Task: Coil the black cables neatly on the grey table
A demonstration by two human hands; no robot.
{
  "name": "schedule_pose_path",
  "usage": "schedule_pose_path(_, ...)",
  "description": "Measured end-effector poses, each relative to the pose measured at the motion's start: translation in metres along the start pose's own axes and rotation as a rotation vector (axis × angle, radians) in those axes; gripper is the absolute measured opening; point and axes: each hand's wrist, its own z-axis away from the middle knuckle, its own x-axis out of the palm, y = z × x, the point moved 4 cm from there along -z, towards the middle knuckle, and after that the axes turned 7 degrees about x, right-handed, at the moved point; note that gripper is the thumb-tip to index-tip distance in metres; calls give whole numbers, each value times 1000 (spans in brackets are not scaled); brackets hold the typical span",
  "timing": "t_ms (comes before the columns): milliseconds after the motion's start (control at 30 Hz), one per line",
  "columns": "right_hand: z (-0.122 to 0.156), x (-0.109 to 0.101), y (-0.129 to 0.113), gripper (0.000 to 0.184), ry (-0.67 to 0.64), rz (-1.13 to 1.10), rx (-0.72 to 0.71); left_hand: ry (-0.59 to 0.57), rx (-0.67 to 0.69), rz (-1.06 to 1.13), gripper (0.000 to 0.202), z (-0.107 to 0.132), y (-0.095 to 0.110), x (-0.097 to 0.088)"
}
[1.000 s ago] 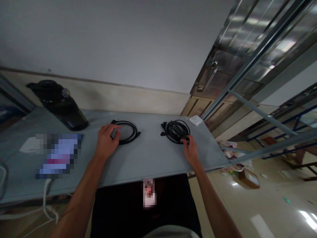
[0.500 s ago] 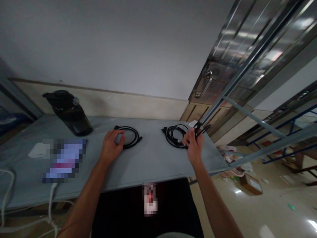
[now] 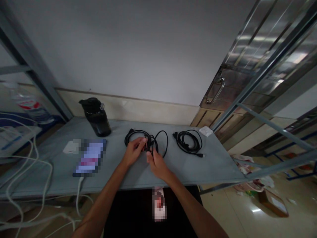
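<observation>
My right hand (image 3: 158,164) is closed on a black cable (image 3: 166,141), whose loop arches up and out to the right of the fingers. Right beside it, my left hand (image 3: 134,151) pinches part of the same cable between thumb and fingers. Behind and partly beneath my left hand lies a coiled black cable (image 3: 126,136) with a plug at its upper left. The two cables overlap here, so where one ends is hard to see. Farther right, another coiled black cable (image 3: 189,150) rests on the grey table (image 3: 213,168), its connector ends showing.
A black bottle (image 3: 97,120) stands toward the back left. In front of it lies a phone (image 3: 90,158), blurred out, with a white cable (image 3: 78,195) attached. A crumpled white piece (image 3: 206,131) sits by the metal post at the right. White cables (image 3: 32,158) hang at the left.
My right hand has moved left with its black cable, from above the right coil to beside my left hand. My left hand now grips the cable. The view has shifted left.
</observation>
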Motion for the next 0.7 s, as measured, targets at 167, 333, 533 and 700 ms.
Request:
schedule_pose_path(167,0,4,2,37,-114,42,10,57,-142,213,51,-5,-7,-6)
schedule_pose_path(333,2,-26,1,44,-56,62,-42,80,-218,268,62,-5,-8,-10)
schedule_pose_path(533,13,-144,-6,52,379,-39,15,353,-183,318,46,-9,-18,-28)
schedule_pose_path(700,49,-291,-23,47,843,-256,-100,477,-177,494,33,-14,-21,-39)
